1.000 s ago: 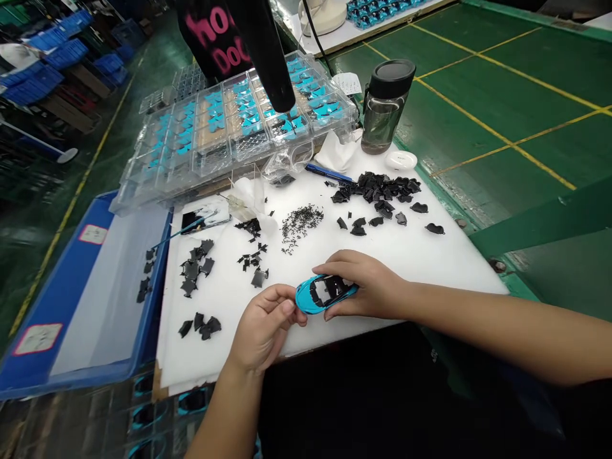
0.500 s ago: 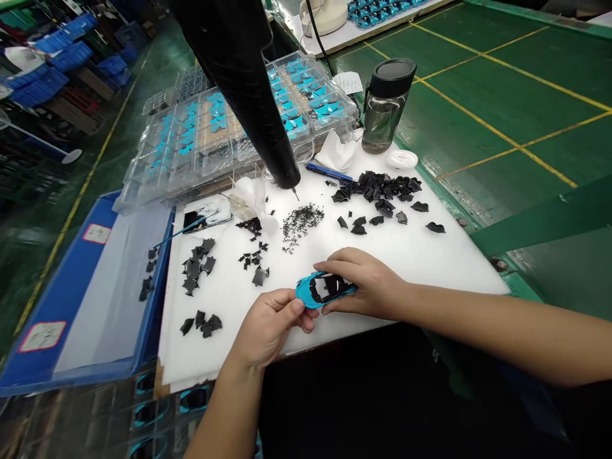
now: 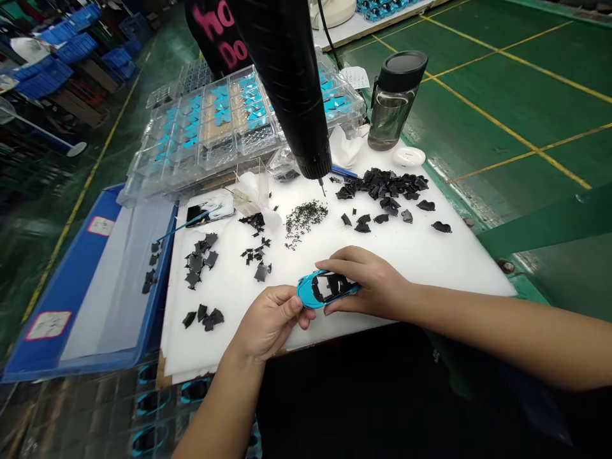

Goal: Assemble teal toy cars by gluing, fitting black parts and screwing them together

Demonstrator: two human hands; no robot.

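Observation:
Both my hands hold a light-blue die-cast model car body (image 3: 325,289) just above the white plastic board (image 3: 421,268), its open black interior facing up. My left hand (image 3: 270,322) grips its near end, with the thumb on top. My right hand (image 3: 366,282) wraps over the far end from the right, and the fingers hide part of the car. A black hanging electric screwdriver (image 3: 287,83) points down, its bit (image 3: 322,186) above the board's far side, away from both hands.
The board holds a pile of tiny black screws (image 3: 305,220) and several heaps of black plastic parts (image 3: 382,183). Behind stand clear trays of blue parts (image 3: 205,127) and a lidded bottle (image 3: 392,102). A blue bin (image 3: 105,287) sits left; green floor lies right.
The hanging screwdriver has swung down and to the right, its bit now nearer the board. The car stays in both hands, with only slight shifts of grip.

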